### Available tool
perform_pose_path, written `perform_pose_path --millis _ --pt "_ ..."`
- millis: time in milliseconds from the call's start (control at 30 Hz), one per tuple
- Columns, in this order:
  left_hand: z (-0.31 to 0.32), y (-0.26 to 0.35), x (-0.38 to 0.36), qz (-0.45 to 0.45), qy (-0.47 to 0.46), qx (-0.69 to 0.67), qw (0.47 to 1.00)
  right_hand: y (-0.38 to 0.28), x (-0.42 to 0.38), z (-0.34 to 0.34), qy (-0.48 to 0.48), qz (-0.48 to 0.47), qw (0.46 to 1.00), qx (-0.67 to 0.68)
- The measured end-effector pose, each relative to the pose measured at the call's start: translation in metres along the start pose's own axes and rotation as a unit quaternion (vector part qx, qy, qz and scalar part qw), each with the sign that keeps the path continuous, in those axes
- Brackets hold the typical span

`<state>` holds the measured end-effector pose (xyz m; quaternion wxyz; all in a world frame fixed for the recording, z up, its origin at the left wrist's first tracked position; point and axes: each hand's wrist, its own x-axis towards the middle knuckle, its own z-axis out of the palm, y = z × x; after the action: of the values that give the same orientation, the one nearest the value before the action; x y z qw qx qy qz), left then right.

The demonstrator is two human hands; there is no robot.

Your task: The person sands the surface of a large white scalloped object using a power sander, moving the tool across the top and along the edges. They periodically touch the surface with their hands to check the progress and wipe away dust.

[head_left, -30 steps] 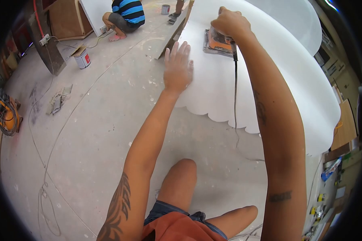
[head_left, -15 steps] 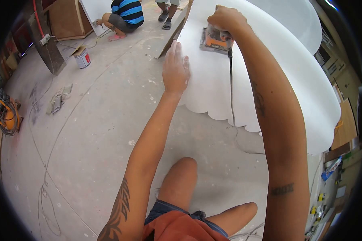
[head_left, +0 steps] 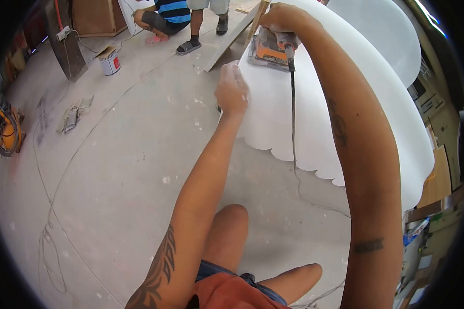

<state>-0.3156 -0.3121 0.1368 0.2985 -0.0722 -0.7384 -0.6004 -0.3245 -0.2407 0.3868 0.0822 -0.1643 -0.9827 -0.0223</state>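
Observation:
A large white panel (head_left: 273, 113) with a scalloped lower edge stands in front of me. My right hand (head_left: 293, 19) is wrapped over the top of an orange and grey electric sander (head_left: 271, 51), whose flat pad rests against the panel near its upper left. A dark cord (head_left: 293, 108) hangs from the tool down across the white surface. At the panel's left edge, my dusty left hand (head_left: 233, 90) curls its fingers around the rim; the fingertips are partly hidden.
Two people are at the back: one crouches in a striped shirt (head_left: 172, 11), another stands in sandals (head_left: 188, 48). A paint can (head_left: 109, 62), an orange machine with a coiled hose (head_left: 7, 131) and loose cables (head_left: 49, 232) are on the dusty floor. A board (head_left: 232, 41) leans behind the panel.
My left hand has gone from lying flat on the panel to curling around its edge. The sander has shifted slightly left. The standing person has stepped closer, and the view has turned a little.

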Motion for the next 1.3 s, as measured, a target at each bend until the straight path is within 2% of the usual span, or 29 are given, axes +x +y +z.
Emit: perform_pose_path --millis 67,167,267,300,367,500,567,700,800,900,1000,1067,1133,1200,1267,1300 --pt "-0.005 -0.002 0.002 0.035 0.011 -0.053 0.998 0.003 0.025 0.016 0.022 -0.025 0.999 -0.029" --pt "-0.001 -0.008 0.005 0.02 -0.001 -0.018 1.0 0.001 0.058 0.024 0.064 -0.067 0.993 -0.066" --pt "-0.001 -0.006 0.005 0.005 -0.015 -0.008 1.0 -0.013 0.027 0.005 0.04 -0.08 0.99 -0.105" --pt "-0.001 -0.006 0.002 0.002 -0.017 -0.009 1.0 -0.017 0.017 0.002 0.037 -0.078 0.991 -0.107" --pt "-0.001 -0.006 0.0 0.001 0.002 -0.036 0.999 -0.02 0.008 0.001 0.008 0.034 0.999 0.039" --pt "0.0 -0.01 -0.001 0.001 -0.001 -0.025 1.0 -0.023 0.021 0.007 0.007 0.031 0.999 0.019" --pt "0.002 -0.011 0.0 0.015 -0.002 -0.012 1.0 -0.022 0.015 0.005 0.024 -0.048 0.995 -0.086" --pt "0.002 -0.014 -0.002 0.025 0.027 -0.006 0.999 -0.01 0.01 0.007 0.045 0.015 0.999 -0.023" --pt "-0.007 -0.017 0.005 0.02 0.001 0.015 1.0 -0.006 0.008 0.005 0.04 0.018 0.999 -0.029" --pt "-0.016 -0.007 0.005 0.013 -0.051 0.018 0.998 0.006 -0.039 0.008 0.062 0.01 0.998 -0.023" --pt "-0.022 -0.008 0.011 0.052 -0.065 0.005 0.997 0.016 -0.078 0.012 0.052 0.062 0.997 -0.011" --pt "-0.023 -0.014 0.026 0.077 -0.107 -0.025 0.991 0.03 -0.08 0.017 0.062 0.059 0.996 -0.014" --pt "-0.022 -0.007 0.041 0.097 -0.116 -0.002 0.989 0.043 -0.08 0.018 0.079 0.059 0.995 -0.018" --pt "-0.018 0.007 0.062 0.113 -0.17 0.062 0.977 0.054 -0.067 0.009 0.077 0.073 0.994 -0.004" --pt "-0.003 0.017 0.075 0.123 -0.163 0.076 0.976 0.058 -0.055 0.003 0.07 0.085 0.994 0.012" --pt "0.0 0.026 0.081 0.062 -0.185 0.092 0.977 0.06 -0.051 0.003 0.082 0.102 0.991 0.014"
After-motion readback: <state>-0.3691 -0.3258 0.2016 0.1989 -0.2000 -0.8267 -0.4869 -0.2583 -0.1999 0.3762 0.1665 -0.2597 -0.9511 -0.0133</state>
